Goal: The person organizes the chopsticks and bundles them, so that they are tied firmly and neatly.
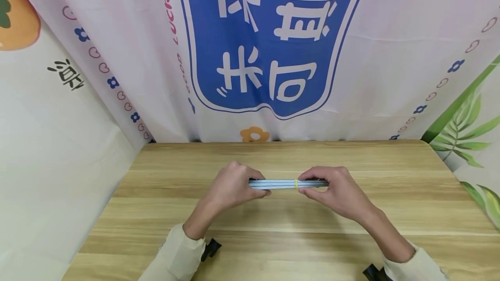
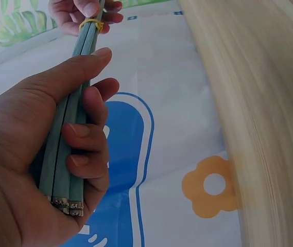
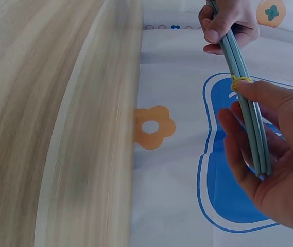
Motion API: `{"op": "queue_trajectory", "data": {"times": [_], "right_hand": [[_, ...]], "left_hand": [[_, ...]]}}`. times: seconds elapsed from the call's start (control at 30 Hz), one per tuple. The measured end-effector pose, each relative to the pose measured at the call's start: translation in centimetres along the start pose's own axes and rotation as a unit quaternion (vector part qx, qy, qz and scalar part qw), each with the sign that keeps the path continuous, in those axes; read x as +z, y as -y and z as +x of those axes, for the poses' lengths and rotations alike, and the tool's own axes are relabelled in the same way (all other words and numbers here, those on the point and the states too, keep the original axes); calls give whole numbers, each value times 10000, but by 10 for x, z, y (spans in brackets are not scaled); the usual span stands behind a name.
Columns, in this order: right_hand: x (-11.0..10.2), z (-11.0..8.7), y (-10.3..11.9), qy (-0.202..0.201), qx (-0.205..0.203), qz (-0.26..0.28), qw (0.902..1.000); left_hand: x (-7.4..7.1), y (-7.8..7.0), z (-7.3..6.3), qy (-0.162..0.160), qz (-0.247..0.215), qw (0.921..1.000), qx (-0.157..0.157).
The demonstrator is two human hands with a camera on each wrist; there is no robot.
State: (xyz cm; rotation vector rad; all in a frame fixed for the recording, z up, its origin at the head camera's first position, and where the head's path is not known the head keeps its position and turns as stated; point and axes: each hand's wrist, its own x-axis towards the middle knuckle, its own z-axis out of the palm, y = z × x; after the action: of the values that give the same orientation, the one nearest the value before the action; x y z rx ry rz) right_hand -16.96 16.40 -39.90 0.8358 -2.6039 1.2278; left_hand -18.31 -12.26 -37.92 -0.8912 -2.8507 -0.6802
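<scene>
A bundle of light blue chopsticks (image 1: 277,184) is held level above the wooden table, one end in each hand. My left hand (image 1: 233,185) grips the left end, thumb on one side and fingers curled round the other. Silver patterned butts (image 2: 64,205) show at that end in the left wrist view. My right hand (image 1: 339,192) holds the other end between thumb and fingers. A yellow rubber band (image 3: 240,82) circles the bundle right at the right thumb tip. Plain narrower ends (image 3: 262,171) lie over the right palm.
The wooden table (image 1: 273,246) stretches under both hands, its far edge meeting a printed curtain (image 1: 375,81) with a blue panel. Printed cloth (image 1: 47,151) hangs at the left side, and leaf-patterned cloth (image 1: 468,129) at the right.
</scene>
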Motion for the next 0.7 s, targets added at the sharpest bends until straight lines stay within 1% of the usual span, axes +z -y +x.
{"op": "queue_trajectory", "data": {"times": [0.17,0.3,0.53,0.7], "right_hand": [[2,0,-1,-68,-239,130,9996],[3,-1,0,-117,-361,83,9992],[2,1,4,-125,-385,60,9992],[3,2,7,-174,-431,31,9989]], "left_hand": [[0,-1,0,0,33,10000,85],[0,-3,-1,-17,11,10000,82],[1,-4,-2,-78,17,10000,38],[0,-6,-2,-77,7,9999,67]]}}
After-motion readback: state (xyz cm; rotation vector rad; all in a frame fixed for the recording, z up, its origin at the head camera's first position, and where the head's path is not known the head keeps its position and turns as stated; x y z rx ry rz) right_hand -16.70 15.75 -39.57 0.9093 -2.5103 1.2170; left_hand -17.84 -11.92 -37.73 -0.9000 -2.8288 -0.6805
